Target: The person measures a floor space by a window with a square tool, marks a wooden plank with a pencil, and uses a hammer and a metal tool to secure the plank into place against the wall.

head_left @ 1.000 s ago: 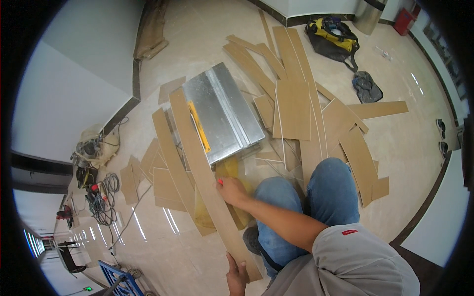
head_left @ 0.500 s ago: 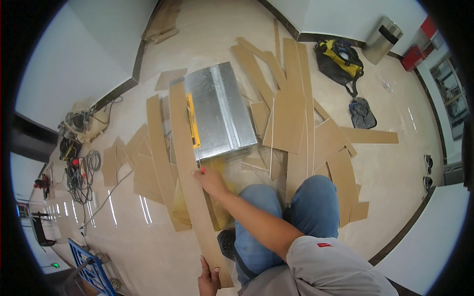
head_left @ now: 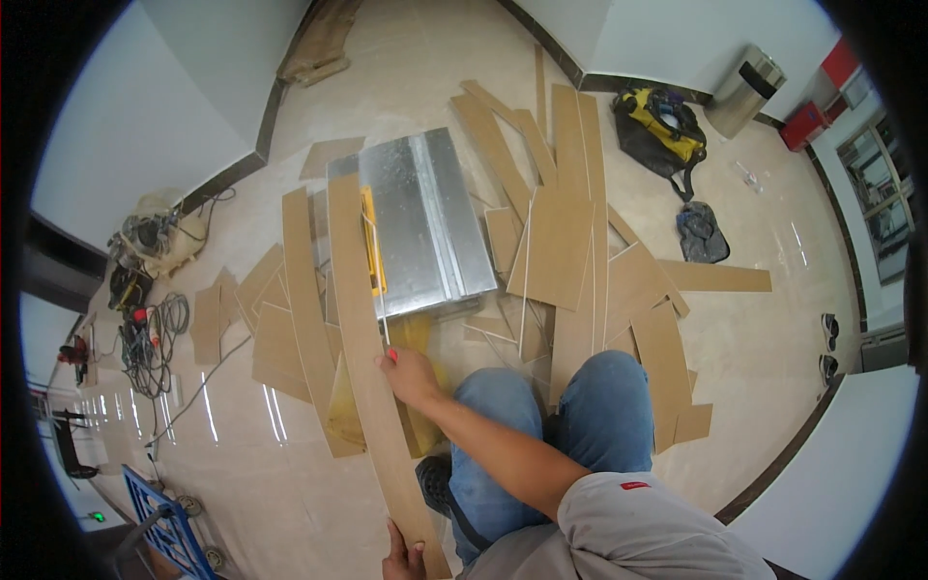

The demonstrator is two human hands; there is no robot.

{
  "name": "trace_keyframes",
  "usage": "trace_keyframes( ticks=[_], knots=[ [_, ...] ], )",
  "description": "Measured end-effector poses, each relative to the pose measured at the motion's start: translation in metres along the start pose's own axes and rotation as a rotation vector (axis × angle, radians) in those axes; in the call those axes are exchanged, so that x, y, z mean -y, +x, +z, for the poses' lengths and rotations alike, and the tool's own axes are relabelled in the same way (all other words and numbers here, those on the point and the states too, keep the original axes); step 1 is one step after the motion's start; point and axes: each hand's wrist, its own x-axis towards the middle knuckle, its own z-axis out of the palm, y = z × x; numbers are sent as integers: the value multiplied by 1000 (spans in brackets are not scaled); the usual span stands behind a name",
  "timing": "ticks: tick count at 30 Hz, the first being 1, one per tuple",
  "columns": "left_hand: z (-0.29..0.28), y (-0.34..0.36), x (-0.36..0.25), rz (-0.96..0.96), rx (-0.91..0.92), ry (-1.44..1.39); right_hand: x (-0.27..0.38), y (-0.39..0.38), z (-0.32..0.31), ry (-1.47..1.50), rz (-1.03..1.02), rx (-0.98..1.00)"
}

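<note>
The long tan board runs from the left fingers, at its near end, past the right fingers and on to the silver metal surface ahead of them, where its far end lies along the left side. The left hand is clamped on the board, thumb over the upper face and the other fingers at the left edge. The right hand has its fingers closed around a small red thing, just beside the board's right edge; the hand hides most of it, so I cannot tell what it is. Ahead of the right fingers, a yellow bar rests on the surface, close beside the board. Left of those fingers lies a second long board; ahead and to their right spreads a heap of tan pieces. The person's knees are bent just right of the right fingers. Well apart to the left of both hands' fingers are a coil of cable and, nearer the left fingers, a blue cart. Far ahead and right sits a black-and-yellow bag.
</note>
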Motion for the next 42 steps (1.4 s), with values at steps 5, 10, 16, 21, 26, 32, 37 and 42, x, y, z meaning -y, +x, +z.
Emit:
trace_keyframes(
  ticks=[5, 10, 16, 21, 26, 32, 37, 42],
  knots=[
    [10, -11, 24, 189, -118, 83, -8, -8, 6, -14, 0, 11],
    [12, -22, 29, 104, -41, 25, -14, -18, 15, 37, -12, -24],
    [11, -33, 22, -170, 77, -286, -11, -33, 9, 56, -11, -14],
    [21, -47, 31, -22, 6, -70, -18, -40, 9, 23, -3, 23],
    [21, -56, 24, -114, 54, -54, -16, -50, 8, 12, 11, 37],
    [20, -65, 21, -62, 32, -85, -13, -62, 2, 6, 40, 94],
    [22, -71, 34, -82, 74, -11, -7, -68, -5, -76, 78, 203],
    [31, -74, 44, -84, 38, -15, -8, -74, -7, -91, 73, 210]
  ],
)
